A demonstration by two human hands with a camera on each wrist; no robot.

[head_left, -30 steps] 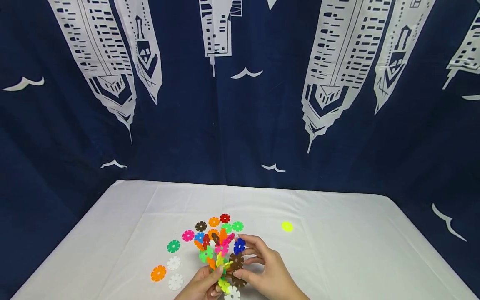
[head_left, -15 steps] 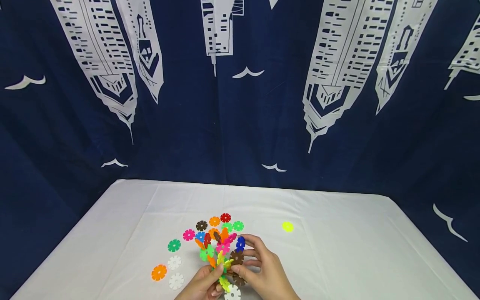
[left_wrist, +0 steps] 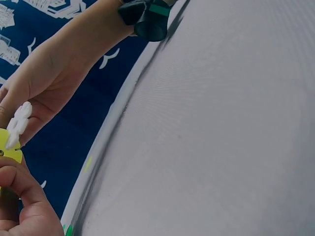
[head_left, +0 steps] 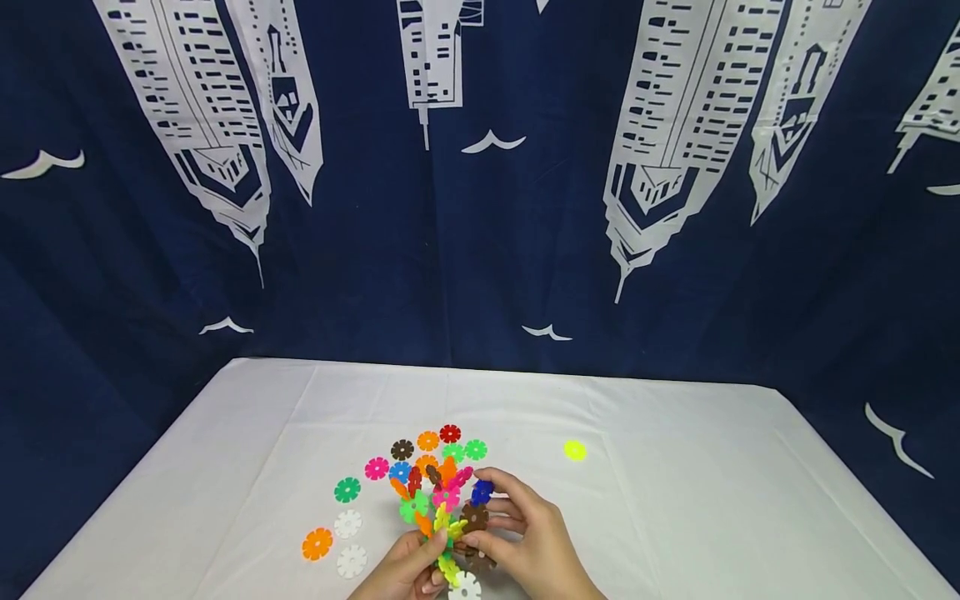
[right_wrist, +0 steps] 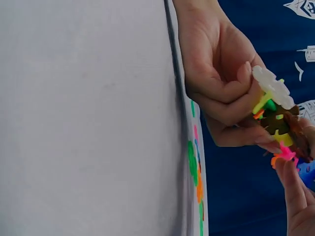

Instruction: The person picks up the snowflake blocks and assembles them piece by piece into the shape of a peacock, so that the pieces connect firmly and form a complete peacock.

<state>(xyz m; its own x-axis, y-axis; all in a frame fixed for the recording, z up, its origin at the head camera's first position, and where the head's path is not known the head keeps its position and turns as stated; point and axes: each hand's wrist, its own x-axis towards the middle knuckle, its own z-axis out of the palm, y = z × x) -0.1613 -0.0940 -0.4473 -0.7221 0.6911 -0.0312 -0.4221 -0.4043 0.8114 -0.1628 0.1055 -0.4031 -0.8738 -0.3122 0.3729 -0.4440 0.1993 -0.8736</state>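
Observation:
Slotted plastic interlocking discs in many colours are joined into a cluster (head_left: pixel 447 523) above the front of the table. My left hand (head_left: pixel 405 568) grips the cluster low down, its thumb near the yellow and green discs. A white disc (head_left: pixel 465 586) sticks out at the bottom. From the right, my right hand (head_left: pixel 536 533) holds a dark blue disc (head_left: pixel 482 492) at the edge of a brown disc (head_left: pixel 474 518), with thumb and fingers curled round that side. In the right wrist view, the blue disc (right_wrist: pixel 307 173) lies against the right fingers. Some fingertips are hidden behind the discs.
Loose discs lie on the white table (head_left: pixel 675 483) behind and left of the cluster, including an orange disc (head_left: pixel 317 544), a green disc (head_left: pixel 347 489) and a red disc (head_left: pixel 450 433). A yellow disc (head_left: pixel 575 450) lies apart at right. A dark blue printed curtain (head_left: pixel 375 275) hangs behind.
The dark blue disc has tilted between my right fingers, and the lower brown disc has turned slightly. My left hand stays in place on the cluster.

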